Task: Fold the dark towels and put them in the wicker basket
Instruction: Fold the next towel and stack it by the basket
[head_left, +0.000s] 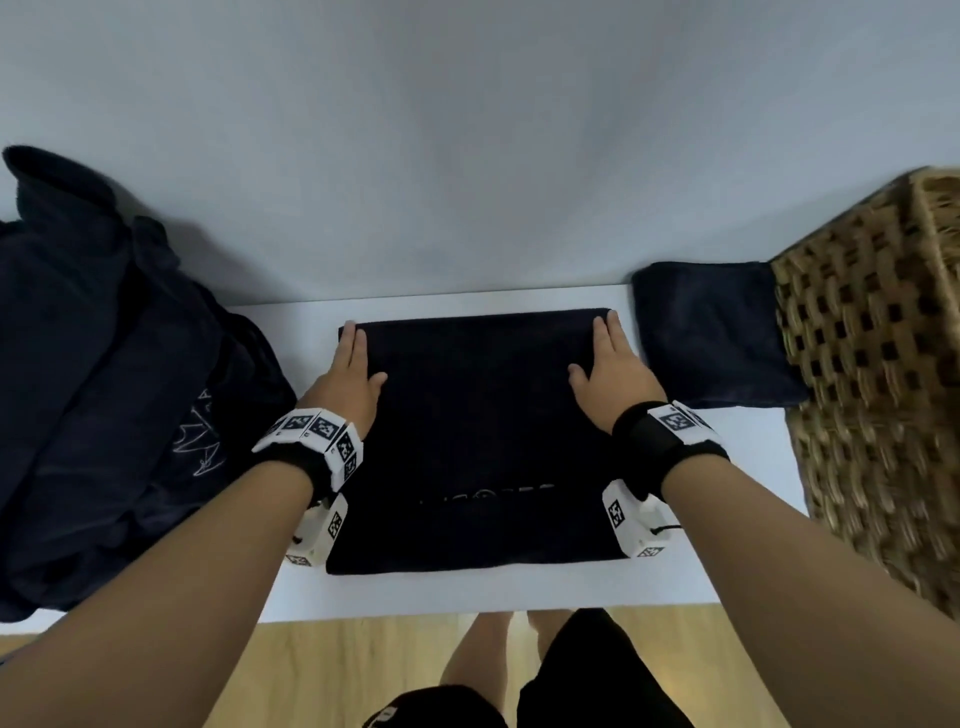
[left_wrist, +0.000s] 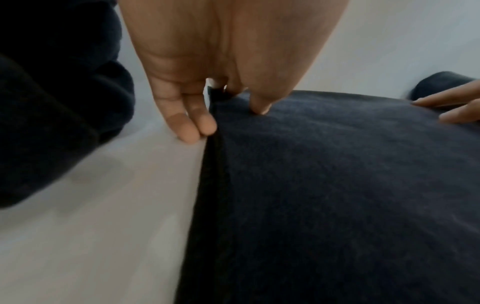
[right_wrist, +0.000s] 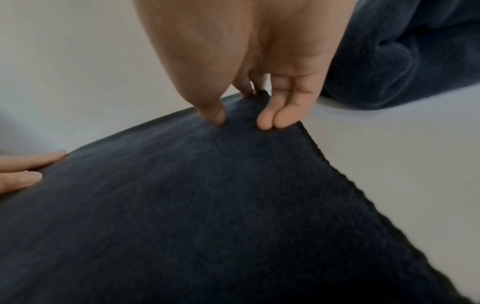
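A dark towel lies folded flat on the white table in front of me. My left hand presses its far left corner with straight fingers. My right hand lies flat on its far right corner. In the left wrist view the thumb rests on the towel and two fingertips touch the table beside its edge. In the right wrist view the thumb and fingertips press the towel. The wicker basket stands at the right.
A smaller folded dark towel lies between my right hand and the basket. A heap of unfolded dark towels covers the table's left end. A pale wall rises right behind the table. The wooden floor and my legs show below the near edge.
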